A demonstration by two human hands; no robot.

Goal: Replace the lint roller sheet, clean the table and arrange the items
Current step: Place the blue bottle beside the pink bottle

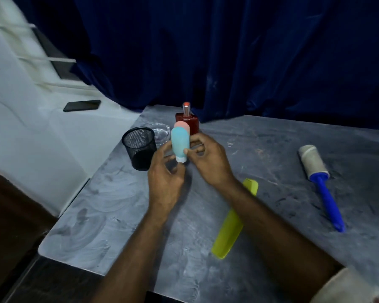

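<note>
both hands grip 2 tubes (blue, pink) upright.

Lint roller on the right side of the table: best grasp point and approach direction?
Grip the lint roller by its blue handle, probably coming from above with the fingers across the handle's width. It lies flat on the table, handle towards the near edge and roller head farther away. The handle is slim and bare with free space on both sides; the head is covered in a sheet, likely sticky.
</note>
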